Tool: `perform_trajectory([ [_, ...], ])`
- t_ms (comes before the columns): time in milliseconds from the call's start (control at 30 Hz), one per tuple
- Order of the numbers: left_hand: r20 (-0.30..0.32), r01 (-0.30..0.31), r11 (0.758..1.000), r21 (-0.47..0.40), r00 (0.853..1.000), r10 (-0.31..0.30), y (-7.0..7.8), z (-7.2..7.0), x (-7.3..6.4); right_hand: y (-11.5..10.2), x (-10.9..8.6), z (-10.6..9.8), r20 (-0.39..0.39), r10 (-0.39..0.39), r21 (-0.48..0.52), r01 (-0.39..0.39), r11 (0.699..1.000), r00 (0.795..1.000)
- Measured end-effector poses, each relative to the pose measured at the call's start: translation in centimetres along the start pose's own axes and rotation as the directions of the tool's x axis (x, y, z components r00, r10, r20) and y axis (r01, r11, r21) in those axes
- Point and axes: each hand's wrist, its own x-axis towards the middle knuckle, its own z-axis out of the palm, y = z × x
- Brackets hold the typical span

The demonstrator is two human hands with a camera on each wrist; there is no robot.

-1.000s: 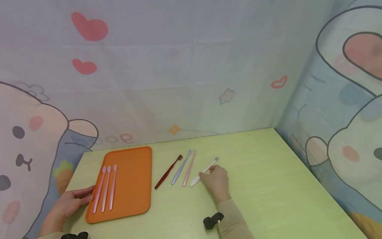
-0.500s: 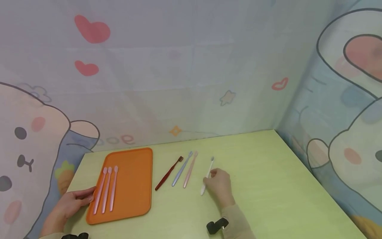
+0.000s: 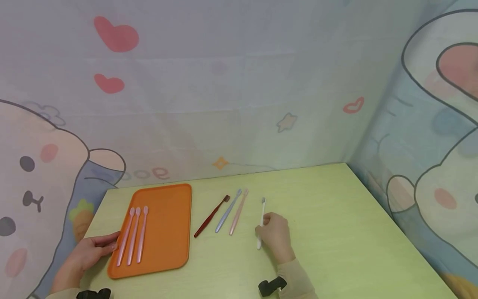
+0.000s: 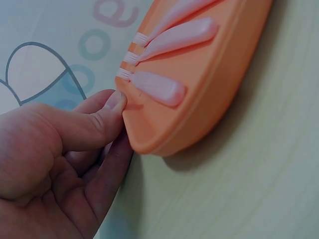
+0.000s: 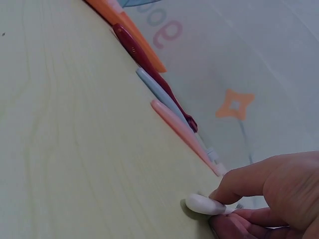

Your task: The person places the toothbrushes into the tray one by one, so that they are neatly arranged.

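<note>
My left hand (image 3: 87, 255) pinches the left rim of an orange tray (image 3: 168, 232), thumb on top and fingers beneath in the left wrist view. Three pink toothbrushes (image 3: 132, 236) lie side by side along that side of the tray, bristle ends toward the back. Over the table, my right hand (image 3: 275, 233) pinches a white toothbrush (image 3: 259, 243) around the middle of its handle. The brush points almost straight away from me, its head at the far end; in the right wrist view its handle end (image 5: 202, 204) shows close over the tabletop.
Between tray and right hand lie a dark red toothbrush (image 3: 207, 222), a blue toothbrush (image 3: 225, 216) and a light pink toothbrush (image 3: 237, 218), all slanted. A printed cloth backdrop (image 3: 239, 104) stands behind the pale green table (image 3: 336, 232).
My right hand has turned the white toothbrush from a slant to nearly straight and drawn it slightly right and nearer. My left hand stays on the tray's rim.
</note>
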Motion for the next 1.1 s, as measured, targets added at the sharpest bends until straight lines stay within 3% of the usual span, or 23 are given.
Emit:
perform_trajectory([
  [400, 0.007, -0.003, 1.0, 0.009, 1.0, 0.003, -0.1, 0.0, 0.1, 0.2, 0.1, -0.1, -0.005, -0.026, -0.032, 0.026, 0.999, 1.0],
  [1100, 0.0, 0.005, 1.0, 0.019, 1.0, -0.005, 0.7, 0.2, -0.5, 0.4, 0.3, -1.1, 0.022, -0.01, 0.041, 0.009, 0.999, 1.0],
])
